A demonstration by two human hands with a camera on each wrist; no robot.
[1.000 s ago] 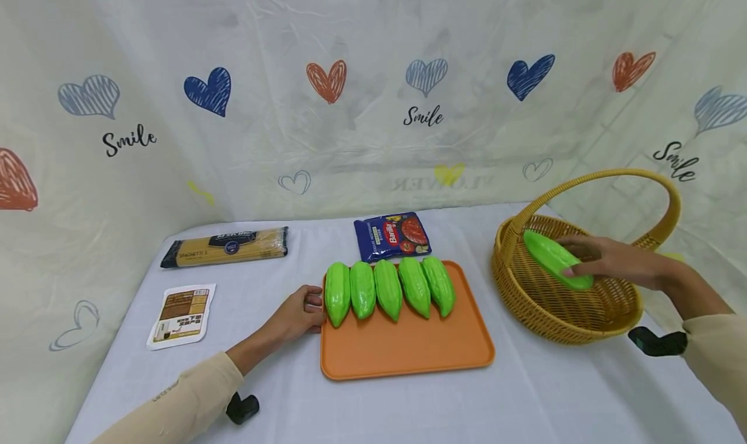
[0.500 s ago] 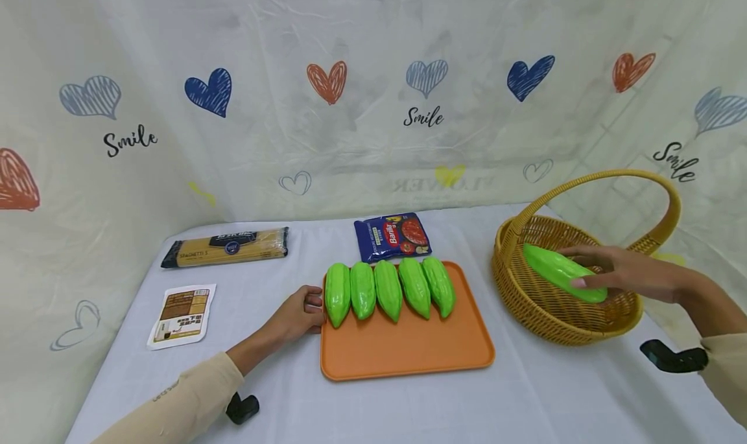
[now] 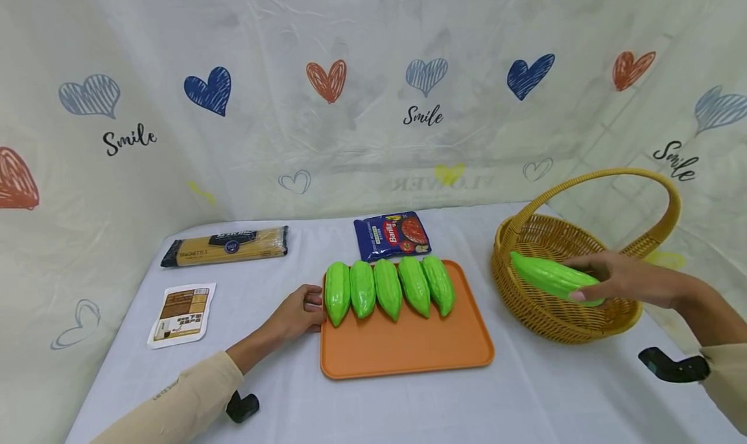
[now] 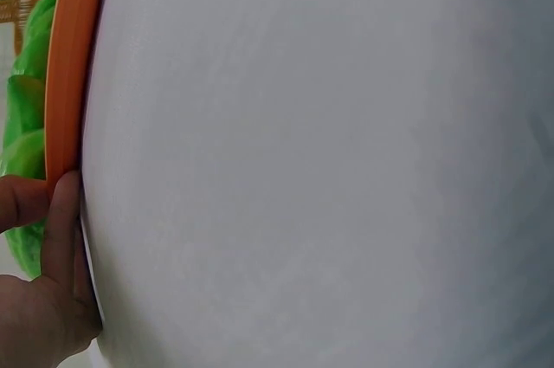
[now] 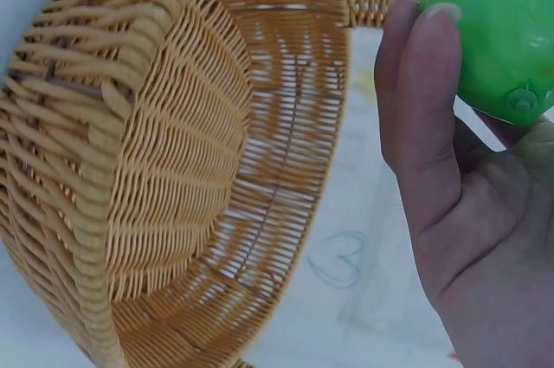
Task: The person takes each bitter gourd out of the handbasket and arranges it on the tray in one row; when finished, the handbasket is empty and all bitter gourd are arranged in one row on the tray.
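Note:
My right hand (image 3: pixel 627 279) grips a green ridged gourd (image 3: pixel 551 277), thumb on the near side and fingers over the far side. In the head view this gourd overlaps the opening of the wicker basket (image 3: pixel 539 324); the right wrist view shows the gourd's stub end (image 5: pixel 519 82) beside my fingers. At the left edge of the orange tray (image 3: pixel 408 350), my left hand (image 3: pixel 299 314) pinches the rim (image 4: pixel 71 82), one digit over it and another along its outside. Several similar green gourds (image 3: pixel 388 290) lie side by side along the tray's back half.
Behind the tray lies a blue Barilla packet (image 3: pixel 392 236). A spaghetti pack (image 3: pixel 227 246) and a flat white-edged packet (image 3: pixel 182 315) lie to the left. The basket's tall arched handle (image 3: pixel 613 172) rises behind my right hand. A heart-printed curtain (image 3: pixel 362 139) backs the table.
My right hand has moved a little right and nearer to me with the gourd, which now lies at a flatter angle. The left hand and the tray stay still.

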